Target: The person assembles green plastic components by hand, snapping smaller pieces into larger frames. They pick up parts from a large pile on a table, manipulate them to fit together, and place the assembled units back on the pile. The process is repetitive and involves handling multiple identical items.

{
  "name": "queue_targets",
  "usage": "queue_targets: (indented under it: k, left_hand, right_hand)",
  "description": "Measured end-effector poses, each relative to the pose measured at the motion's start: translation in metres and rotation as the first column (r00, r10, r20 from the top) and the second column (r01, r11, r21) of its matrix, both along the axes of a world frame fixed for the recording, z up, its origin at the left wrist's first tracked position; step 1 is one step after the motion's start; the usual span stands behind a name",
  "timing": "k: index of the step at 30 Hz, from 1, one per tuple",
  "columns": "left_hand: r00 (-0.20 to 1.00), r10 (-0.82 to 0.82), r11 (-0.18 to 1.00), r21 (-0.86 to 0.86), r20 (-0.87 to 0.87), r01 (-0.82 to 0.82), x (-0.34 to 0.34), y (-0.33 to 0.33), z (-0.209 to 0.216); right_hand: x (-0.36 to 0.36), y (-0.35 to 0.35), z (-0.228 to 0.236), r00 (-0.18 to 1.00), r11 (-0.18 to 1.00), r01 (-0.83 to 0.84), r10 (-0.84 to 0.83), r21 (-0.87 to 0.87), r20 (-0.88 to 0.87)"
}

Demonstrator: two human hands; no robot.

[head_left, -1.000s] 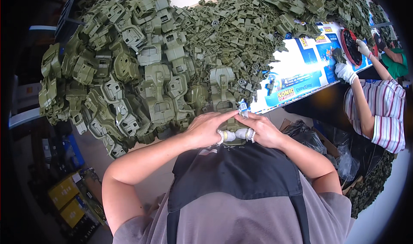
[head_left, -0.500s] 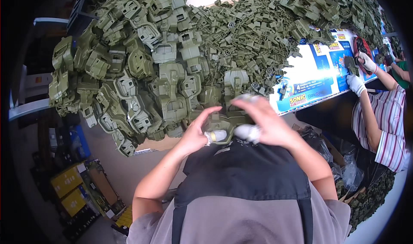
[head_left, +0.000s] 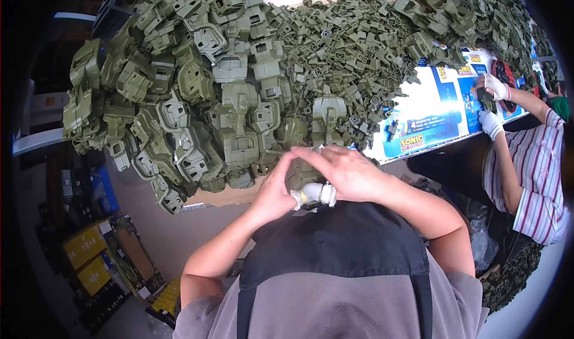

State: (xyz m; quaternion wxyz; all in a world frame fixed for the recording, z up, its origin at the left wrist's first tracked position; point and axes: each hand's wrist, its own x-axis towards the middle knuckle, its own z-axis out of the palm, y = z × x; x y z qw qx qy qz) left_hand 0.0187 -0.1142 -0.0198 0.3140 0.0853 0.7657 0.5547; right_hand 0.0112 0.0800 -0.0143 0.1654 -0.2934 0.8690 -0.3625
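Both my hands are at the table's near edge, close to my black apron, around one olive-green molded plastic part (head_left: pixel 303 175). My left hand (head_left: pixel 274 188) grips its left side, while my right hand (head_left: pixel 353 174) closes over its right side from above. Fingertips of the two hands nearly meet on the far side, and the white-wrapped thumbs come together on the near side. My fingers hide most of the held part. Just beyond it stands a similar green plastic part (head_left: pixel 329 117) with a pale flat face.
Large green vehicle-body-like shells (head_left: pixel 239 123) are heaped at the left. Small green pieces (head_left: pixel 347 46) fill the middle. Printed cardboard (head_left: pixel 427 111) covers the table at right, where a co-worker's gloved hands (head_left: pixel 491 120) hold a dark green part. Yellow boxes (head_left: pixel 86 249) sit low at left.
My right hand has moved left and closed in on the part, bringing my thumbs together. The co-worker's hands have shifted slightly.
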Motion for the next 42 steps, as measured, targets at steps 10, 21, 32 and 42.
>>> queue_targets:
  k: [10,21,32,42]
  left_hand:
    - [0.998,-0.035,0.998,-0.057,-0.057,0.032,0.002,-0.001,-0.006]
    - [0.962,0.185,0.906,0.414,-0.199,-0.089,-0.035,0.033,0.009]
    - [0.668,-0.316,0.948,-0.206,-0.674,0.241,-0.043,0.011,0.019]
    - [0.92,0.063,0.99,0.144,-0.386,-0.007,-0.02,0.012,0.022]
  right_hand:
    - [-0.025,0.017,-0.022,0.947,0.959,-0.056,0.138,-0.278,0.289]
    - [-0.026,0.029,0.018,0.897,0.655,0.442,-0.337,-0.613,0.287]
    - [0.004,0.076,0.03,0.928,0.835,0.37,-0.308,-0.408,0.211]
    - [0.024,0.103,0.025,0.905,0.722,0.4,-0.212,-0.564,0.37]
